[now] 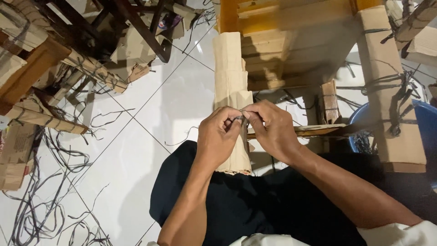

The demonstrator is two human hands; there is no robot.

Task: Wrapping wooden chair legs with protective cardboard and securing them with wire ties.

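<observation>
White floor tiles point(150, 114) are strewn with dark strap offcuts point(50, 205). Cardboard-wrapped furniture point(41, 68) at left is cut off by the frame. A tan cardboard-wrapped leg point(231, 77) stands upright at centre. Against it, the left hand point(218, 136) and right hand point(273, 130) meet, fingertips pinching a thin dark strap point(240, 119), mostly hidden.

Matt brown cardboard wrap point(231, 86) on a wooden furniture leg; glossy white floor tiles point(136, 150).
</observation>
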